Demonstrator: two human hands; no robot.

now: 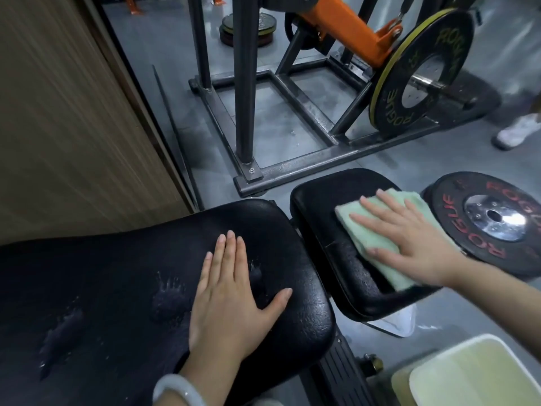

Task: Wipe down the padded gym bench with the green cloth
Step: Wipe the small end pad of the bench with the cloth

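Observation:
The black padded bench has two pads: a long back pad (pixel 117 273) at lower left and a smaller seat pad (pixel 319 206) to its right. Damp hand-shaped marks show on the long pad. My left hand (pixel 231 297) lies flat on the long pad near its right end, fingers straight. My right hand (pixel 409 238) presses the folded green cloth (pixel 371 230) flat onto the seat pad, fingers spread over it. The cloth reaches from the seat pad's far right corner to its near right edge.
A red-lettered weight plate (pixel 491 221) lies on the floor right of the seat pad. A steel machine frame (pixel 292 162) with a yellow-rimmed plate (pixel 415 71) stands behind. A wooden wall (pixel 67 127) is left. A pale bin (pixel 474 376) sits at lower right. A person's white shoe (pixel 518 130) is far right.

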